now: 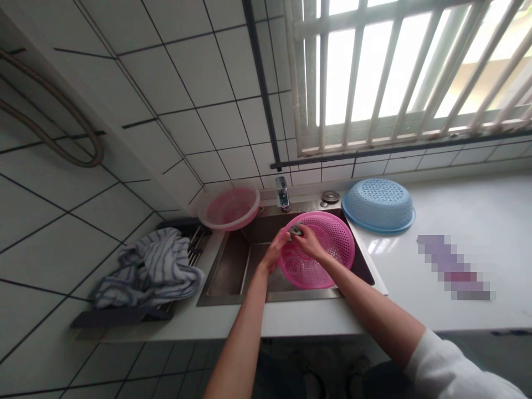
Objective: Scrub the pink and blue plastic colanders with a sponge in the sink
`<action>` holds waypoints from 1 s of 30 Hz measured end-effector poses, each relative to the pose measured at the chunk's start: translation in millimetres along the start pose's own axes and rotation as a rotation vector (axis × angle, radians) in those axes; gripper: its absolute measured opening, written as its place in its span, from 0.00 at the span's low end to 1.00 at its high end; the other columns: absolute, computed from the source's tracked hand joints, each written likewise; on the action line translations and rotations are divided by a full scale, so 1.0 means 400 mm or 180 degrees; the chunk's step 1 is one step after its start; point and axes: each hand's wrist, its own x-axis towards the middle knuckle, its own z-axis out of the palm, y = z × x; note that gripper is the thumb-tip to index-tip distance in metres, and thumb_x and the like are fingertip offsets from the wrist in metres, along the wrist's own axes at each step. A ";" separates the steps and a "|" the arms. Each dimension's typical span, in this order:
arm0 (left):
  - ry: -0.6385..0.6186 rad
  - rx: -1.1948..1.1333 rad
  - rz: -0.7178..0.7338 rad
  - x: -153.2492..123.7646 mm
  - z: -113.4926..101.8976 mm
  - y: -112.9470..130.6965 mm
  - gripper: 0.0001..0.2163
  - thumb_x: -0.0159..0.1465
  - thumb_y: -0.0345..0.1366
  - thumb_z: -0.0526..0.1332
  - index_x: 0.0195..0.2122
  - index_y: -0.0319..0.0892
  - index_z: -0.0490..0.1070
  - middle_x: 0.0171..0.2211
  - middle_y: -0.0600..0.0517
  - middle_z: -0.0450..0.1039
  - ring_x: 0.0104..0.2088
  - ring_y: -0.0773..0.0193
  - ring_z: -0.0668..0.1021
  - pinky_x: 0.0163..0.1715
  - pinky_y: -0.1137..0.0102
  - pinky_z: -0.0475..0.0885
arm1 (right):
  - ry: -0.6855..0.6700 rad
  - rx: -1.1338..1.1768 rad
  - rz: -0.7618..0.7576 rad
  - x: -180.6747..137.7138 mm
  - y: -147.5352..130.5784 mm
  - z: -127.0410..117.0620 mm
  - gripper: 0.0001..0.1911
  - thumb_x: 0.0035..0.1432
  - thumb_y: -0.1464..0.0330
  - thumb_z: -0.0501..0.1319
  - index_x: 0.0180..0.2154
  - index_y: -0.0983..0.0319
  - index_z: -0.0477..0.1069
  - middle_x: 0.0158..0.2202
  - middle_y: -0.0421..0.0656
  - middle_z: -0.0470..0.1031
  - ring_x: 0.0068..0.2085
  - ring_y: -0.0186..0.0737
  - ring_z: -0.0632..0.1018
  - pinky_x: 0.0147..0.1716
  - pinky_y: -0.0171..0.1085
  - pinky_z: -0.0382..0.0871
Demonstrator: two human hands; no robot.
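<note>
Two hands — left hand [274, 253] and right hand [309, 241] — close round a small greyish wad [296, 229] above the pink colander [306, 270] in the sink [226, 263], where drips would probably be caught; right of the sink, a blue basket [378, 204] lies upside down, likely to drain

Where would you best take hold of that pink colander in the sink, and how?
The pink colander is probably best gripped by its rim, on the left and right, coming from above. Its open side faces up, leaving that round edge exposed, and no handle shows. The sink's right wall stands close, so the left offers more room.
</note>
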 end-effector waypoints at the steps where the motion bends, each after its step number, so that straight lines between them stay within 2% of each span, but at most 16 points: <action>1: 0.0014 -0.0065 -0.0062 0.003 -0.004 -0.006 0.28 0.61 0.56 0.69 0.57 0.44 0.75 0.51 0.43 0.81 0.54 0.50 0.80 0.59 0.57 0.70 | -0.0023 0.0052 0.0031 0.001 0.002 0.000 0.08 0.59 0.65 0.60 0.36 0.63 0.72 0.35 0.43 0.77 0.34 0.39 0.73 0.35 0.34 0.67; 2: 0.0059 -0.0090 -0.0094 0.006 -0.008 -0.010 0.28 0.61 0.58 0.68 0.55 0.44 0.76 0.50 0.44 0.81 0.54 0.50 0.80 0.58 0.57 0.71 | -0.0251 0.0097 0.0051 -0.001 0.004 0.003 0.07 0.58 0.65 0.60 0.35 0.63 0.72 0.34 0.42 0.77 0.34 0.38 0.73 0.34 0.34 0.67; 5: 0.0274 0.0021 -0.0055 0.009 -0.021 -0.013 0.28 0.59 0.59 0.69 0.53 0.45 0.78 0.47 0.46 0.82 0.53 0.51 0.80 0.57 0.60 0.72 | -0.1364 0.0066 0.0046 -0.017 0.006 0.018 0.05 0.56 0.67 0.63 0.32 0.63 0.72 0.30 0.41 0.76 0.30 0.37 0.72 0.32 0.33 0.65; 6: 0.0312 0.0069 -0.0039 0.010 -0.023 -0.013 0.28 0.58 0.59 0.70 0.52 0.45 0.78 0.47 0.47 0.82 0.53 0.51 0.80 0.57 0.60 0.72 | -0.1515 0.0031 0.0025 -0.020 0.005 0.022 0.05 0.55 0.68 0.63 0.31 0.63 0.72 0.30 0.41 0.76 0.30 0.37 0.72 0.32 0.33 0.65; 8: 0.0260 0.0049 -0.0073 0.010 -0.023 -0.014 0.29 0.58 0.59 0.70 0.54 0.45 0.78 0.48 0.47 0.82 0.54 0.50 0.80 0.58 0.59 0.71 | -0.1187 0.0025 0.0015 -0.018 0.003 0.022 0.05 0.55 0.67 0.63 0.32 0.63 0.73 0.31 0.42 0.77 0.31 0.37 0.73 0.33 0.33 0.65; 11: 0.0008 -0.0200 -0.0225 0.009 -0.017 -0.019 0.30 0.60 0.60 0.68 0.56 0.44 0.76 0.49 0.44 0.82 0.54 0.49 0.80 0.59 0.56 0.71 | -0.0071 0.0102 0.0101 -0.003 -0.002 0.011 0.08 0.57 0.65 0.60 0.35 0.63 0.72 0.34 0.43 0.78 0.33 0.38 0.74 0.34 0.33 0.66; 12: -0.0027 -0.0249 -0.0238 0.009 -0.015 -0.020 0.30 0.61 0.60 0.67 0.56 0.44 0.76 0.49 0.44 0.82 0.54 0.48 0.80 0.59 0.55 0.70 | 0.0075 0.0111 0.0110 -0.001 -0.003 0.008 0.08 0.58 0.65 0.60 0.35 0.63 0.72 0.34 0.43 0.77 0.34 0.39 0.74 0.33 0.33 0.66; 13: -0.0014 -0.0244 -0.0220 0.009 -0.014 -0.019 0.30 0.61 0.60 0.67 0.56 0.44 0.77 0.49 0.44 0.82 0.54 0.48 0.80 0.59 0.55 0.70 | 0.0004 0.0110 0.0098 -0.001 -0.004 0.007 0.08 0.58 0.64 0.60 0.34 0.63 0.72 0.34 0.43 0.77 0.33 0.38 0.74 0.33 0.33 0.66; 16: 0.0165 0.0050 -0.0063 0.008 -0.016 -0.008 0.28 0.60 0.59 0.68 0.53 0.44 0.78 0.48 0.46 0.83 0.53 0.49 0.80 0.59 0.57 0.70 | -0.1118 0.0056 0.0015 -0.015 -0.007 0.015 0.05 0.56 0.67 0.62 0.32 0.63 0.72 0.30 0.41 0.76 0.30 0.37 0.73 0.32 0.33 0.66; 18: 0.0218 0.0249 0.0027 0.006 -0.014 0.002 0.27 0.59 0.58 0.69 0.51 0.44 0.79 0.48 0.47 0.83 0.54 0.49 0.80 0.58 0.58 0.70 | -0.1538 -0.0054 -0.0037 -0.024 -0.007 0.021 0.03 0.55 0.69 0.62 0.31 0.63 0.73 0.29 0.41 0.77 0.29 0.37 0.73 0.32 0.33 0.66; 20: 0.0160 0.0270 0.0083 0.003 -0.007 0.012 0.26 0.59 0.57 0.70 0.52 0.45 0.79 0.50 0.46 0.82 0.56 0.49 0.79 0.59 0.58 0.70 | -0.1063 -0.0187 -0.0036 -0.022 -0.007 0.019 0.03 0.55 0.70 0.62 0.32 0.63 0.74 0.31 0.42 0.78 0.31 0.38 0.74 0.33 0.34 0.67; 23: -0.0050 0.0115 0.0101 -0.002 0.009 0.018 0.27 0.60 0.55 0.70 0.56 0.44 0.78 0.53 0.44 0.81 0.58 0.48 0.78 0.61 0.56 0.68 | 0.0338 -0.0413 0.0148 -0.004 -0.003 0.004 0.06 0.58 0.68 0.60 0.35 0.62 0.73 0.34 0.44 0.78 0.34 0.41 0.74 0.35 0.35 0.68; 24: -0.0100 0.0085 0.0112 -0.003 0.013 0.019 0.28 0.61 0.55 0.70 0.57 0.44 0.77 0.54 0.44 0.80 0.59 0.47 0.77 0.62 0.55 0.68 | 0.0583 -0.0462 0.0200 0.001 0.000 0.000 0.06 0.58 0.67 0.59 0.36 0.62 0.73 0.34 0.44 0.79 0.35 0.41 0.75 0.36 0.36 0.68; 25: -0.0104 0.0090 0.0141 -0.004 0.015 0.019 0.28 0.61 0.55 0.70 0.58 0.44 0.77 0.55 0.43 0.80 0.60 0.47 0.77 0.63 0.55 0.67 | 0.0611 -0.0476 0.0217 0.003 0.002 -0.002 0.06 0.58 0.68 0.59 0.36 0.62 0.73 0.35 0.44 0.79 0.35 0.41 0.75 0.36 0.36 0.69; 26: -0.0066 0.0127 0.0183 -0.005 0.016 0.020 0.29 0.61 0.55 0.70 0.58 0.44 0.76 0.56 0.43 0.80 0.60 0.47 0.76 0.64 0.55 0.67 | 0.0412 -0.0460 0.0203 0.002 0.005 -0.002 0.06 0.58 0.68 0.59 0.37 0.62 0.73 0.36 0.44 0.79 0.35 0.41 0.75 0.37 0.36 0.69; 30: 0.0151 0.0359 0.0378 -0.003 0.011 0.024 0.28 0.62 0.56 0.68 0.57 0.45 0.77 0.57 0.44 0.79 0.62 0.47 0.75 0.66 0.56 0.63 | -0.1175 -0.0537 0.0099 -0.019 0.012 0.015 0.04 0.53 0.73 0.64 0.35 0.62 0.75 0.33 0.43 0.80 0.32 0.39 0.75 0.35 0.34 0.67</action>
